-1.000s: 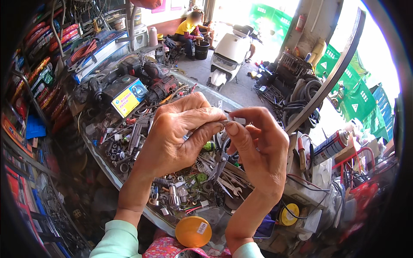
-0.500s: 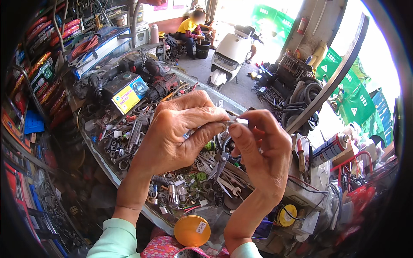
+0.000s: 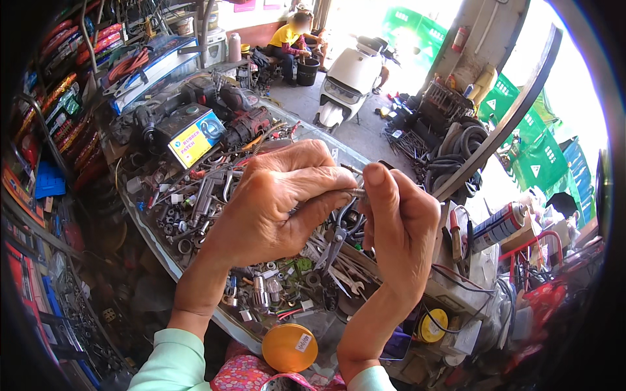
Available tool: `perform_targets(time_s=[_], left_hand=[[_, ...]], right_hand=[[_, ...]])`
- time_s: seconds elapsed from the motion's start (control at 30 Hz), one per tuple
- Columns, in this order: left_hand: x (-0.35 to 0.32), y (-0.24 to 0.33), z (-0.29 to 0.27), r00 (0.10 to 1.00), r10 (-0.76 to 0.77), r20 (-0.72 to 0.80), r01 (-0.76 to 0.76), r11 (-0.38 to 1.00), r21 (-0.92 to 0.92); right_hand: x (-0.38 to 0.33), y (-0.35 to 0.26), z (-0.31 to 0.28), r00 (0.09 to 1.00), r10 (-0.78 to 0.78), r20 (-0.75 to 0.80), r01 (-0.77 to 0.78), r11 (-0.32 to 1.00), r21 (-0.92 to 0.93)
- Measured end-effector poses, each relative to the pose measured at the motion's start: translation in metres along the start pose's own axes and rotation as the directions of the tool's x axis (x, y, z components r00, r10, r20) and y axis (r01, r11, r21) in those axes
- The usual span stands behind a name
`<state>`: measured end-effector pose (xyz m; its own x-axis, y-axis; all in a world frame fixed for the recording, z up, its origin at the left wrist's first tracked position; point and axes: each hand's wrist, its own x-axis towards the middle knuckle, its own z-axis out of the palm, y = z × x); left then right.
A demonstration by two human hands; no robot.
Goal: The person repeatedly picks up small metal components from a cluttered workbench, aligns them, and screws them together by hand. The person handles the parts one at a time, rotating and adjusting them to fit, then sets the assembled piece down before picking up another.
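Above a cluttered workbench, my left hand point(image 3: 274, 202) pinches a small threaded metal bolt point(image 3: 357, 192) between thumb and forefinger. My right hand point(image 3: 398, 221) closes on the bolt's other end, its thumb upright and fingers curled behind. What sits on that end is hidden by the right fingers. Directly below the hands lie pliers point(image 3: 336, 240) with dark handles, and an open-ended wrench point(image 3: 355, 285) beside them. Loose sockets, nuts and metal bits surround these tools.
A yellow-and-blue box point(image 3: 195, 142) and power tools occupy the bench's far left. A round orange lid point(image 3: 277, 348) is close to my body. On the right stands a spray can point(image 3: 499, 228). Beyond the bench are a white scooter point(image 3: 352, 81) and a seated person point(image 3: 287, 42).
My right thumb has risen and straightened, and its fingers have curled further round the bolt's end. The pale piece seen there earlier is now covered. My left hand keeps its pinch, nearly still.
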<state>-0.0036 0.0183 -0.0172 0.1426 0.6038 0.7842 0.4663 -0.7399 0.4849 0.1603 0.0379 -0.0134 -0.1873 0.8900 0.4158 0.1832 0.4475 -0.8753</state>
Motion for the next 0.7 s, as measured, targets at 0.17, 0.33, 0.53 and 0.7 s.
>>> perform_targets(time_s=[0.17, 0.33, 0.53, 0.7], left_hand=[[-0.001, -0.003, 0.003, 1.0, 0.012, -0.01, -0.011, 1.0, 0.011], [0.0, -0.006, 0.006, 0.999, 0.003, -0.033, -0.003, 1.0, -0.001], [-0.001, -0.001, 0.001, 1.0, 0.019, -0.004, -0.019, 1.0, 0.005], [0.0, 0.0, 0.001, 0.998, -0.008, -0.057, 0.01, 1.0, 0.029]], right_hand=[[0.002, 0.002, -0.001, 0.998, 0.068, -0.009, -0.066, 0.984, 0.168], [0.001, 0.007, -0.005, 0.985, -0.167, 0.043, 0.166, 0.986, 0.026], [-0.001, -0.005, -0.001, 0.996, 0.093, 0.011, -0.094, 0.996, 0.005], [-0.001, -0.008, 0.007, 0.993, -0.089, -0.077, 0.09, 0.996, 0.011]])
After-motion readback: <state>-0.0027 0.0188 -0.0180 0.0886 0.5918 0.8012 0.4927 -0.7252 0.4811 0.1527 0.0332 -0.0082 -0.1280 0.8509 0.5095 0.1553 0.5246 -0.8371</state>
